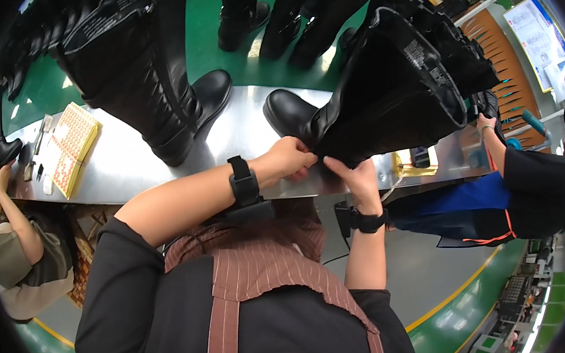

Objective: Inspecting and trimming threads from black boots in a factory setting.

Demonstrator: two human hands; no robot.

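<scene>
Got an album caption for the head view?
Left hand and right hand close together beside a tall black boot on a metal bench.

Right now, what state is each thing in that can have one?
Nearest boot: top open, toe leftward.
Boot to its left: standing, top open.
Left hand: fingers bent, grip unclear.
Right hand: thumb out, grip unclear.
Left wristband: fastened.
Right wristband: fastened.
Patterned stack: lying on bench.

Most fingers of the right hand [364, 183] are hidden by the toppled-looking black boot [383, 97], and whether anything small is pinched in the left hand [286, 158] cannot be told. A rear boot [237, 22] is cut off by the upper edge; the writing on the board [540, 46] is too small to be read.
</scene>
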